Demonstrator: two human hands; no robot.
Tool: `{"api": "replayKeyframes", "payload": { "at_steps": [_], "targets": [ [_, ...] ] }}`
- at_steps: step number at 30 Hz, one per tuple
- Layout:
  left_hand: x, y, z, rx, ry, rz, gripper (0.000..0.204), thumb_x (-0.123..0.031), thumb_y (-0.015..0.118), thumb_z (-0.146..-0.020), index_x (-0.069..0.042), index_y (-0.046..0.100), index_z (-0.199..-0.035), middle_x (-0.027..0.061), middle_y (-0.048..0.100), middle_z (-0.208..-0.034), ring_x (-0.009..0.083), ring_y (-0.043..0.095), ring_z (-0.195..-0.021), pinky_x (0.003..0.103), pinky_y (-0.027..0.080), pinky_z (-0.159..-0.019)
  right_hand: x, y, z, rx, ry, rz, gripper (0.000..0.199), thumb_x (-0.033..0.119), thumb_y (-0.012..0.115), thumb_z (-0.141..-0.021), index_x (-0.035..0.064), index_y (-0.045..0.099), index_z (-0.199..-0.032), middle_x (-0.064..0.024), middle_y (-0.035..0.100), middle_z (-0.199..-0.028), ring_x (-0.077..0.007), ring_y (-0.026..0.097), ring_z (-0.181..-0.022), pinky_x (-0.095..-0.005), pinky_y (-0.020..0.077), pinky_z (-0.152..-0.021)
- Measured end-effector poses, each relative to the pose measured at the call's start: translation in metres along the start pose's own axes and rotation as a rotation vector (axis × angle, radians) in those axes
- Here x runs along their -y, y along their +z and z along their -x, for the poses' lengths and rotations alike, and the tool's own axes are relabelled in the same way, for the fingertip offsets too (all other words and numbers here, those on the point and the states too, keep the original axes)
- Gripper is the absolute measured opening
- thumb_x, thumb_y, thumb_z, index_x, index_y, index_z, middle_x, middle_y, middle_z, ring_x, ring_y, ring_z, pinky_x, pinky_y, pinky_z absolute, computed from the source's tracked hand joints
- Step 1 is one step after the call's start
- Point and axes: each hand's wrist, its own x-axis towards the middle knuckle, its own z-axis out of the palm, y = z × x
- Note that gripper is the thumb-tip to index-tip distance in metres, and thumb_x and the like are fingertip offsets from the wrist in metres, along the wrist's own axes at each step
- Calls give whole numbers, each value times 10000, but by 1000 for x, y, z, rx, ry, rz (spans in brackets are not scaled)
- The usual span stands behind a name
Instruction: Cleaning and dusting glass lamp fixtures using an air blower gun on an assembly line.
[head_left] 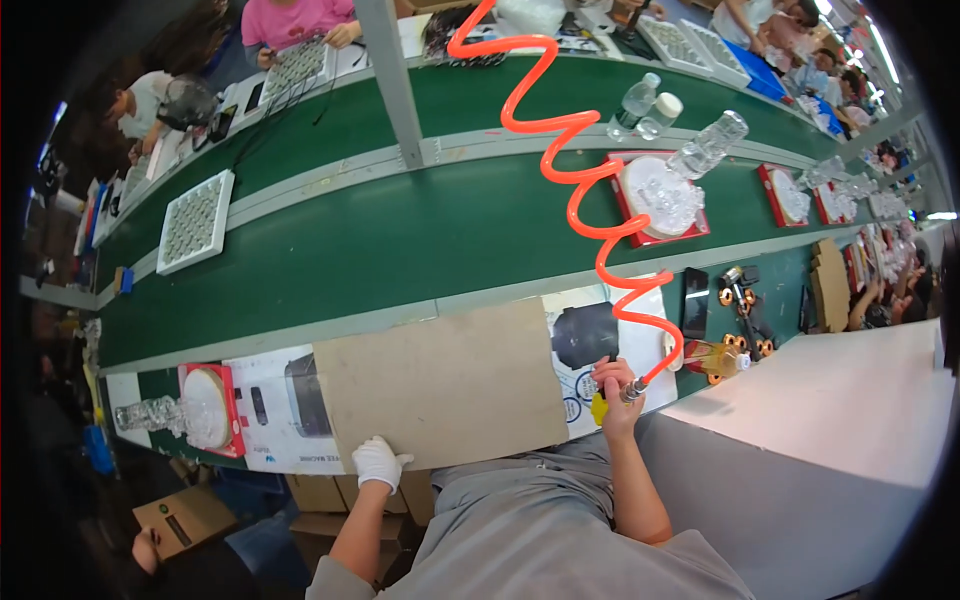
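My left hand (376, 464), in a white glove, rests at the near edge of a brown cardboard sheet (450, 385), fingers on it and thumb held out to the side. The sheet lies over a printed white carton sheet with pictures of a machine on it. My bare right hand (617, 388) is closed around an air tool with a yellow part (599, 408) at the sheet's right end. A metal coupling joins the tool to an orange coiled hose (575, 175) that comes down from above. My fingers hide most of the tool.
A yellowish drink bottle (716, 358), a black phone (695, 300) and metal parts lie right of my hand. Red boxes with round white items stand at the left (210, 410) and on the green conveyor (662, 197). A white tray (195, 222) holds small parts. People work opposite.
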Motion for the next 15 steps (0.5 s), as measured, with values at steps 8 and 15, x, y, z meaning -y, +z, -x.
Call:
{"api": "replayKeyframes", "payload": {
  "at_steps": [8, 15],
  "targets": [
    [-38, -28, 24, 45, 39, 89, 797, -675, 754, -602, 11, 620, -986, 194, 664, -939, 303, 668, -901, 385, 530, -792, -11, -5, -13, 58, 117, -21, 90, -28, 527, -842, -43, 592, -782, -120, 601, -861, -258, 567, -922, -364, 429, -866],
    [-72, -14, 21, -10, -192, 289, 707, -520, 837, -585, -21, 607, -1031, 174, 650, -1030, 315, 636, -989, 403, 512, -860, 6, 29, -60, 404, 310, -128, 113, 21, 530, -885, -32, 598, -813, -102, 610, -899, -152, 524, -786, -286, 425, -717]
  ]
}}
